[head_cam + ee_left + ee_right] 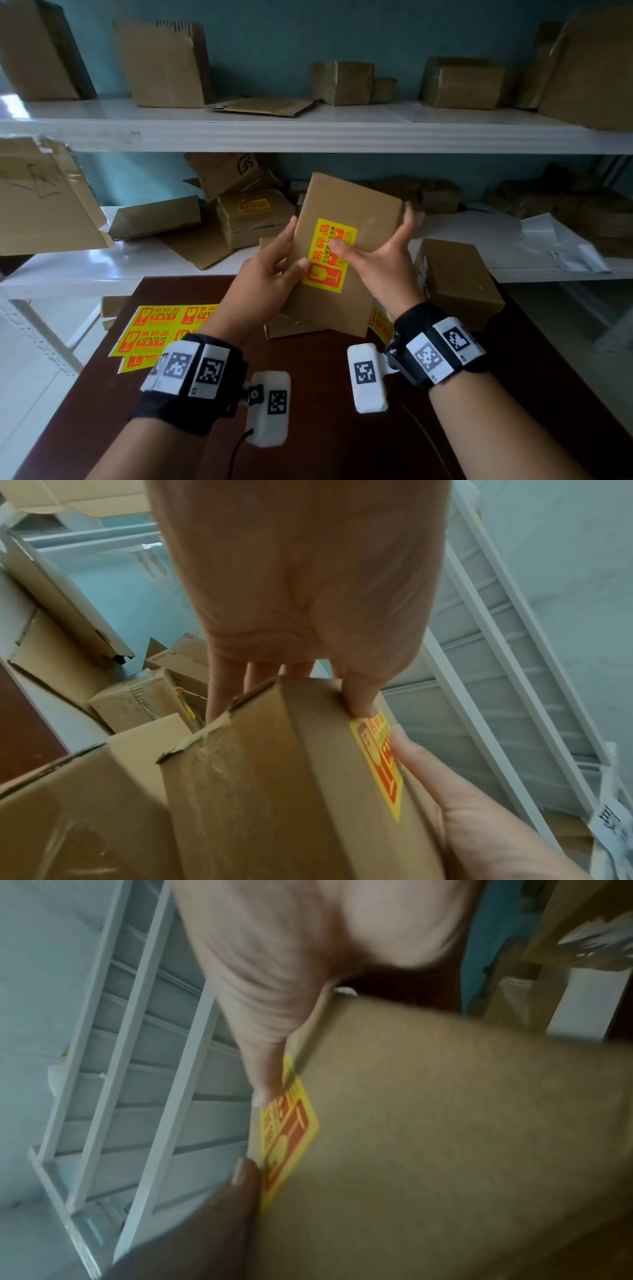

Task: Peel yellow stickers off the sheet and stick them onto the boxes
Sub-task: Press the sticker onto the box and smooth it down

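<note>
I hold a flat brown cardboard box (346, 205) tilted up above the dark table (325, 428). A yellow and red sticker (329, 257) lies on its facing side. My left hand (291, 251) grips the box's left edge, with its thumb on the sticker's lower left corner. My right hand (373, 236) holds the right edge, fingers behind it and thumb pressed on the sticker's middle. The left wrist view shows the box (291, 777), the sticker (383, 756) and my left hand (301, 693). The right wrist view shows my right thumb pressing the sticker (287, 1131) on the box (445, 1123).
A sheet of yellow stickers (150, 329) lies on the table's left. Another sheet (380, 325) peeks out behind my right wrist. A box (298, 329) lies under the held one, and a taller box (459, 281) stands at right. Shelves (308, 137) behind carry several cartons, one stickered (255, 216).
</note>
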